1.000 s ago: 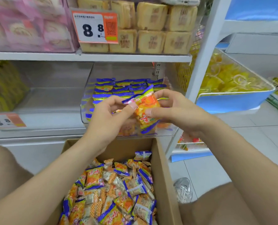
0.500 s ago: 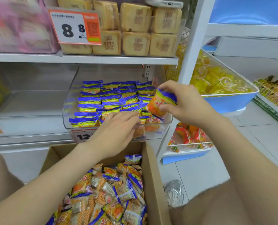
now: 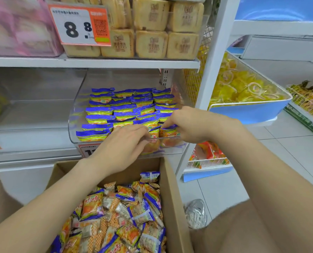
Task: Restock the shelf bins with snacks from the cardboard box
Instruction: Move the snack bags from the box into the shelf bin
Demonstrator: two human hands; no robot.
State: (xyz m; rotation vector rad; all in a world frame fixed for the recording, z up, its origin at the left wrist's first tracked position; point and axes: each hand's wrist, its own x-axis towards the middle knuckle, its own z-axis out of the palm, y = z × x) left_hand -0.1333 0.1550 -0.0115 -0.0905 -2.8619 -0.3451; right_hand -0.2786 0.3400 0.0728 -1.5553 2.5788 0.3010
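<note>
A clear shelf bin (image 3: 73, 123) on the middle shelf holds neat rows of blue-and-orange snack packets (image 3: 115, 110). My right hand (image 3: 194, 125) pinches one snack packet (image 3: 169, 131) upright at the bin's front right corner. My left hand (image 3: 122, 148) reaches over the front rim. Its fairly straight fingertips touch a neighbouring packet (image 3: 154, 133) just left of the pinched one. Below, between my knees, the open cardboard box (image 3: 172, 198) is piled with loose packets of the same snack (image 3: 126, 216).
Square biscuit packs (image 3: 150, 42) and an 8.8 price tag (image 3: 79, 24) sit on the shelf above. A white shelf post (image 3: 210, 70) stands right of the bin, beside a blue tray of yellow candy (image 3: 249, 110). A shoe (image 3: 196, 212) lies on the tiled floor.
My right hand has lowered its packet from above the bin into the front right corner. My left hand has moved forward and right to the packets beside it.
</note>
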